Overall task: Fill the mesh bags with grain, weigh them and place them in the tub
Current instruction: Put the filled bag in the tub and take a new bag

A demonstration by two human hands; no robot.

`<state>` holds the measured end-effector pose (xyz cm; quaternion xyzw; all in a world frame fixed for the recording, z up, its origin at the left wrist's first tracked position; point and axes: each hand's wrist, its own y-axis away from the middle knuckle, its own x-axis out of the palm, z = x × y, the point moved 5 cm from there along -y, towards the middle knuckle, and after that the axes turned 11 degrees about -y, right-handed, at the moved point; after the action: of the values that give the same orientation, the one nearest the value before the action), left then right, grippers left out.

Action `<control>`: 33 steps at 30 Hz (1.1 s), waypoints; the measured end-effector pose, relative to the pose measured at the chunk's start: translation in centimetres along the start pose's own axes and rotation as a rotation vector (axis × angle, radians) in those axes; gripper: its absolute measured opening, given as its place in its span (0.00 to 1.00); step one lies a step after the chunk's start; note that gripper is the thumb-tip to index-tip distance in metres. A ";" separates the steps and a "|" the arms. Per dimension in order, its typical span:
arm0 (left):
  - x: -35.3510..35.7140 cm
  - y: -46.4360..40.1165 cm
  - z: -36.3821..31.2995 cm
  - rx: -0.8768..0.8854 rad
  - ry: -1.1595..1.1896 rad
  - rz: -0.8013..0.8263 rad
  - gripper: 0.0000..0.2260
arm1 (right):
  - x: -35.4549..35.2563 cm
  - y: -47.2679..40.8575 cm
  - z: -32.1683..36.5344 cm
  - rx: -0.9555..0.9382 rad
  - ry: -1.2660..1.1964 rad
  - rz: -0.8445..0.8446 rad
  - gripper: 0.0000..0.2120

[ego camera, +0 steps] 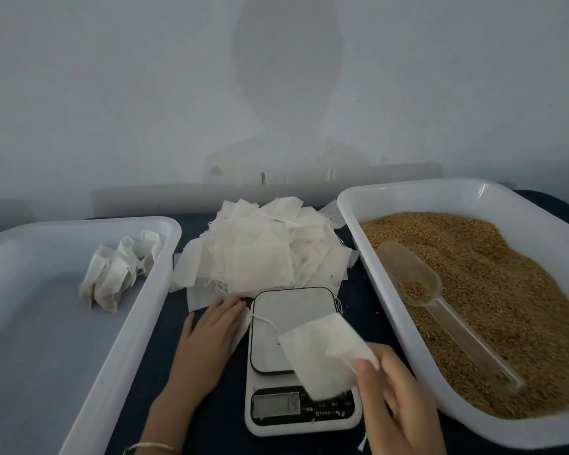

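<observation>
Right hand (396, 402) pinching an empty mesh bag (322, 356) over the scale (301, 366), bottom centre; left hand (211, 333) flat, fingers relaxed, beside it.

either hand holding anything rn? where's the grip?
The right hand pinches an empty mesh bag by its lower right corner, over the scale. The left hand lies flat on loose bags beside the scale, gripping nothing.

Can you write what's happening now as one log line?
right hand: holds empty mesh bag over scale | left hand: flat on table | scoop: in grain
</observation>
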<state>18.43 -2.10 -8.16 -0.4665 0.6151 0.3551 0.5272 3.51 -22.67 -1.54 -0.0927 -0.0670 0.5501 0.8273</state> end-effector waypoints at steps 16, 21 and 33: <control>-6.5 3.8 -5.5 -0.069 1.054 -0.392 0.10 | 0.8 -1.2 0.8 0.135 -0.167 0.138 0.15; -7.4 7.3 -9.4 0.170 1.198 0.007 0.15 | 0.6 -0.4 1.0 0.208 -0.229 0.157 0.13; -6.7 7.7 -10.0 -0.034 0.976 -0.076 0.03 | 0.3 0.5 1.1 0.167 -0.156 0.189 0.13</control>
<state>8.04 -7.67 -0.12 -0.6093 0.7670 0.0853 0.1823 2.99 -22.10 -0.61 0.0138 -0.0762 0.6346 0.7689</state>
